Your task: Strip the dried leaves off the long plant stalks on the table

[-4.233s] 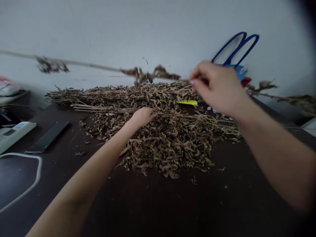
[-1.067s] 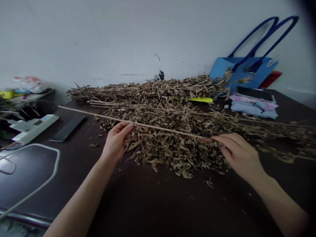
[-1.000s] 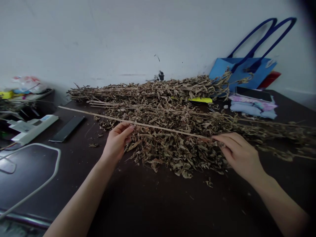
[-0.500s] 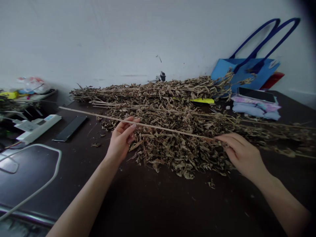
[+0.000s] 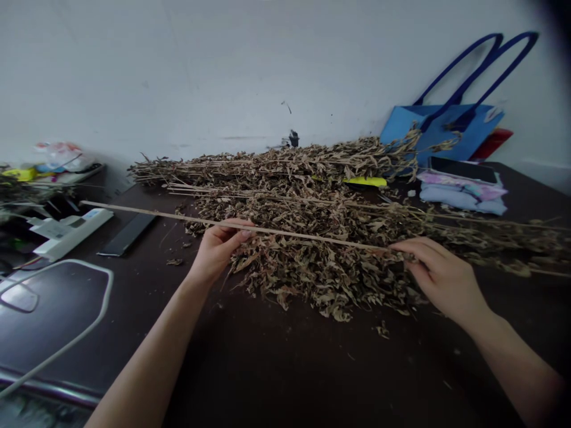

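Observation:
A long dried stalk (image 5: 307, 237) stretches across the dark table (image 5: 285, 368), bare on its left part and leafy to the right. My left hand (image 5: 218, 249) is closed round the bare part, fingertips pinching it. My right hand (image 5: 439, 276) pinches the stalk where the dried leaves begin. Under both hands lies a heap of stripped dried leaves (image 5: 321, 267). Behind it is a bundle of dried leafy stalks (image 5: 276, 166).
A blue bag (image 5: 441, 128) with long handles leans on the wall at back right, folded cloth (image 5: 461, 193) in front of it. A yellow item (image 5: 366, 181) pokes from the stalks. At left lie a white power strip (image 5: 66, 229), a black flat bar (image 5: 127, 235) and a white cable (image 5: 62, 348).
4.2 s ago my right hand held a stalk up high; it now lies low over the heap. In the last second the stalk slid left and my left fingers closed on it.

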{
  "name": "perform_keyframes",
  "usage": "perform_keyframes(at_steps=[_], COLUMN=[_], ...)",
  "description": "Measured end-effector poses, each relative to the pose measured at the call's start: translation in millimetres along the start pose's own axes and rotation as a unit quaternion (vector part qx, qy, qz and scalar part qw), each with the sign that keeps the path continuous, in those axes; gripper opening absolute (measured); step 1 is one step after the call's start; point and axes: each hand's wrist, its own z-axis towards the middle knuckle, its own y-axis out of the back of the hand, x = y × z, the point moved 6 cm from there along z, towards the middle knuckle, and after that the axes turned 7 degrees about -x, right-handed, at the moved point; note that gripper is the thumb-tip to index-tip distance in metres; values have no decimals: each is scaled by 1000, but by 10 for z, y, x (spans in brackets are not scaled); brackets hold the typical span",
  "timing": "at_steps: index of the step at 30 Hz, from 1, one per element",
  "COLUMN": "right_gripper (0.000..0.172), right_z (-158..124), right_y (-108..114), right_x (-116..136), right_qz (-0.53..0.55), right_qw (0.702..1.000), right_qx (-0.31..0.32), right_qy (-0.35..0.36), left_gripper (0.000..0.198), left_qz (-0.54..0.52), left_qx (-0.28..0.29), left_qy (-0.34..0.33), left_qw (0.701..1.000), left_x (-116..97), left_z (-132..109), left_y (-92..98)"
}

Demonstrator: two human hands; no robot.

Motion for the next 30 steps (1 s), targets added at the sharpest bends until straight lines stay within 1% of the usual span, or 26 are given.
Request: perform_keyframes(at_steps=[6,12,17,21,26,28,30], right_gripper=[27,24,25,25,24,23,23], right_z=[-21,-14,0,12,18,17,16], right_y=[-17,-5,-8,16,44,46,46], right_x=[7,-5,1,8,4,-3,-10], right_qz=[2,15,11,15,17,22,23], right_qw=[1000,1000,1000,1000,1000,1000,1000], right_qx=[-19,-22,-18,-22,-22,-20,-19], right_qy=[22,16,10,6,4,3,0], left_gripper=[27,34,22,22,20,20,20], left_qz=[-17,-64,-64,-50,5,25,36], left_qx=[-3,14,10,31,26,33,45], left_qy=[40,32,5,-15,-98,-128,-142], left_qw=[999,997,998,998,995,991,988], left_x=[69,66,56,42,-16,-37,-44], left_z=[31,32,69,90,107,108,110], left_y=[41,21,54,66,154,176,183])
